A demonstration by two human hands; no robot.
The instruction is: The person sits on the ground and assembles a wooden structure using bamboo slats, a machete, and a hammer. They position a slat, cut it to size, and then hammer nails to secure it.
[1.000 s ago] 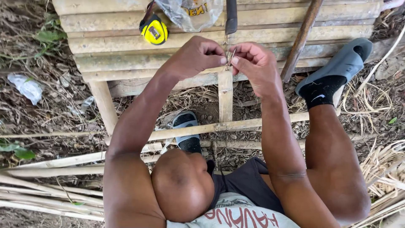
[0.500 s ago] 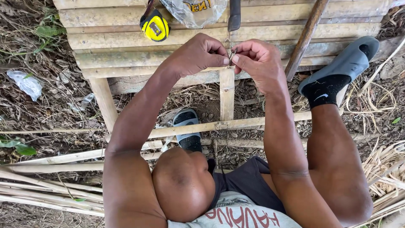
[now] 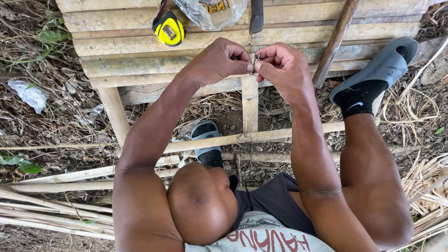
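My left hand (image 3: 218, 61) and my right hand (image 3: 283, 69) meet over the front edge of a bench of split bamboo slats (image 3: 121, 51). Between their fingertips I pinch several thin metal nails (image 3: 256, 59); both hands touch them. Below the hands a bamboo leg (image 3: 250, 105) runs down to a horizontal bamboo crosspiece (image 3: 280, 136). My knees and grey sandals (image 3: 379, 70) frame the work.
On the slats lie a yellow tape measure (image 3: 169, 29), a clear plastic bag (image 3: 211, 13) and a dark tool handle (image 3: 256, 16). A brown stick (image 3: 334, 42) leans across the bench. Loose bamboo strips (image 3: 51, 210) lie at left on leaf-littered ground.
The view has shifted slightly; my hands stay together at the bench edge, fingers working the nails. Nothing else has moved.
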